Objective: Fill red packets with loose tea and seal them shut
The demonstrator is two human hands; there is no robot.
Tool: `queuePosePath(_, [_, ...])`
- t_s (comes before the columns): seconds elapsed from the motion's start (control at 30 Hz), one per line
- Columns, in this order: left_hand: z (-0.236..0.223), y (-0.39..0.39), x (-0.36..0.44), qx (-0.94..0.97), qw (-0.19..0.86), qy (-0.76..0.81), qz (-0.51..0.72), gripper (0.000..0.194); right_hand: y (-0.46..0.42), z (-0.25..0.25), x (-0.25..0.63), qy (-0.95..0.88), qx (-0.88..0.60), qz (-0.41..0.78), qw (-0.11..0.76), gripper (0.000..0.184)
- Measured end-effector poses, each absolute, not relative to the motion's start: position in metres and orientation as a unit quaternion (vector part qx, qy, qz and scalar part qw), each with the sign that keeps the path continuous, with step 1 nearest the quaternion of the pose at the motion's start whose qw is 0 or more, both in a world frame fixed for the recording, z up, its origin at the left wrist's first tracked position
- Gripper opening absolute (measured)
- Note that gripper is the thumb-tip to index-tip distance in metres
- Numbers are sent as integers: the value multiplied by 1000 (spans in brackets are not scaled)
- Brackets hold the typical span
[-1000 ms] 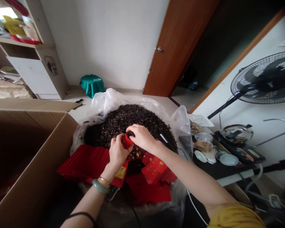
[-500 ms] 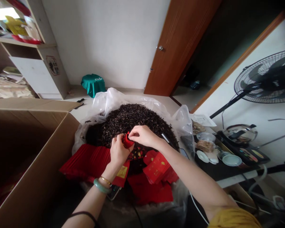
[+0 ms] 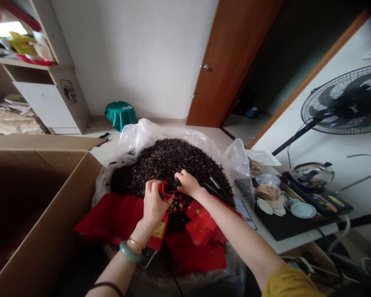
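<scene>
My left hand (image 3: 152, 203) holds a small red packet (image 3: 165, 189) with its mouth spread, fingers wrapped round one side. Just to the right, my right hand (image 3: 188, 183) has its fingers curled down into dark dried tea leaves (image 3: 179, 154), the tips partly hidden. The leaves are heaped in a clear plastic bag (image 3: 148, 128). A tight row of red packets (image 3: 109, 216) lies by my left wrist. Looser gold-printed red packets (image 3: 202, 225) are under my right forearm, with plain red ones (image 3: 198, 253) below. Between the hands shows a colourful patterned item (image 3: 181, 203).
An open cardboard box (image 3: 88, 175) stands close on the left. At right, a side table (image 3: 275, 229) bears dishes, a clear tub (image 3: 268, 180) and a kettle (image 3: 311, 173). A black fan (image 3: 352, 101) stands behind it. A phone (image 3: 245, 212) lies near my right forearm.
My right hand has moved from the mouth of the red packet over to the tea leaves on the right. The left hand keeps hold of the packet, whose mouth now shows wider.
</scene>
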State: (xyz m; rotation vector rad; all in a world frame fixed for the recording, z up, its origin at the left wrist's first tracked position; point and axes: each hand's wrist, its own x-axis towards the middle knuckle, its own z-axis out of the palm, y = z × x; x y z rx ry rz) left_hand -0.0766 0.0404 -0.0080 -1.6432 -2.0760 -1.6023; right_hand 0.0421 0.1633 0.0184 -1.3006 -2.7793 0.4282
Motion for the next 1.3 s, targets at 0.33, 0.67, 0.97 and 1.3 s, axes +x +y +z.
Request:
queuePosePath(0.33, [-4,44,-81,-509,25,-697,-505,39,155,99,58,-854,-405,288,156,24])
queuePosePath(0.67, [-4,45,-79,-495,21,-697,-518,47,115,126,33,-875,-314,304,207,26])
queuePosePath(0.97, [-2,43,-79,-508,11,-706,-494,53,113,110,25,-926,-281,184,173,13])
queuePosePath(1.3, [10,38,-81,-522,54,-716,-461,89,135,102,53,-841,-383,240,297,19])
